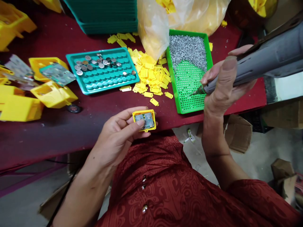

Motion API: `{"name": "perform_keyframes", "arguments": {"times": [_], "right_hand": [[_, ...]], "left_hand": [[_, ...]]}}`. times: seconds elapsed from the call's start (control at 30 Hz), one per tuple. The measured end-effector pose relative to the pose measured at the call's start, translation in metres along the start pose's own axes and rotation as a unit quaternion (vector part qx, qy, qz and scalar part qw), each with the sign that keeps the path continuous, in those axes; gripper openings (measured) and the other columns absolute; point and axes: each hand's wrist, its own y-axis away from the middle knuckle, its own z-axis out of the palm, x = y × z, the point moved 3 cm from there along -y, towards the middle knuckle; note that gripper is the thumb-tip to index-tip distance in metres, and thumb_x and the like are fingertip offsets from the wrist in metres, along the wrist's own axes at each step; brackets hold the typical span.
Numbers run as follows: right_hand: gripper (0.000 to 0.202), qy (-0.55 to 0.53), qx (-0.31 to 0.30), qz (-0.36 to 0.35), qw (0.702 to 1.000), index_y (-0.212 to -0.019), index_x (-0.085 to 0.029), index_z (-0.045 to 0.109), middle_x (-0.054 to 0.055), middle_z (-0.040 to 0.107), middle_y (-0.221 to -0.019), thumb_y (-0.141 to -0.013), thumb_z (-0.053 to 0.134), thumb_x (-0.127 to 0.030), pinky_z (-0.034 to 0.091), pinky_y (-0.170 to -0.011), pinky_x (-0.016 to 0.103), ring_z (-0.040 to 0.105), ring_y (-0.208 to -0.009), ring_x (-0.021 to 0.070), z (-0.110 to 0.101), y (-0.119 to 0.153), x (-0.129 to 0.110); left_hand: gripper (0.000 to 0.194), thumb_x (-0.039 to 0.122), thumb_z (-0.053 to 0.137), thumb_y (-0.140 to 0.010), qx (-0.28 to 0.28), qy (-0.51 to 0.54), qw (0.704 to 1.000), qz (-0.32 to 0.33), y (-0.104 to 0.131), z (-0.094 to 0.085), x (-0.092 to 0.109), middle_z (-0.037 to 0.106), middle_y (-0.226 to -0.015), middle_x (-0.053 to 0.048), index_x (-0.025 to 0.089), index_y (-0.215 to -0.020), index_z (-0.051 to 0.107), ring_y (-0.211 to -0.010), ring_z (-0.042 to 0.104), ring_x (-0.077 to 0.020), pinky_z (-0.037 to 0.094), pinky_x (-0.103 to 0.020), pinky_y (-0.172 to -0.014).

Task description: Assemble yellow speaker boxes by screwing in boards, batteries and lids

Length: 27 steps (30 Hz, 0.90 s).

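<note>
Casing (149, 119) sits in left hand (118, 130), under the thumb (131, 129).

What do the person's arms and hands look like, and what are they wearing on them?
The left hand and right hand wear no gloves, and no watch or bracelet shows. The right arm has a loose, dark red sleeve with a curly pattern, leaving the forearm bare. The left forearm is bare too; its sleeve isn't visible.
</note>
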Motion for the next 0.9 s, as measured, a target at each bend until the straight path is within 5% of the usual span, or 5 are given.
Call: {"name": "perform_keyframes", "arguments": {"times": [0.67, 0.9], "right_hand": [[0.028, -0.044, -0.002, -0.021, 0.999, -0.103, -0.031, 0.060, -0.009, 0.047, -0.063, -0.094, 0.073, -0.053, 0.040, -0.044, 0.024, 0.048, -0.046, 0.0087, -0.0018, 0.0031, -0.0089], [0.039, 0.001, 0.002, -0.009, 1.000, -0.107, -0.035, 0.055, -0.007, 0.044, -0.067, -0.090, 0.073, -0.064, 0.041, -0.046, 0.031, 0.044, -0.047, 0.0131, -0.0047, 0.0036, -0.0071]], "left_hand": [[0.033, 0.028, 0.091, -0.076, 0.014, -0.021, 1.000, 0.004, 0.0027, 0.0040, 0.0037, 0.084, -0.103, -0.008, 0.024, -0.108, 0.082, -0.085, 0.081, -0.0205, 0.066, -0.021, -0.063], [0.040, 0.028, 0.093, -0.074, 0.001, -0.013, 1.000, 0.001, -0.0010, 0.0026, 0.0008, 0.085, -0.102, -0.007, 0.023, -0.112, 0.081, -0.085, 0.082, -0.0205, 0.066, -0.020, -0.063]]}}
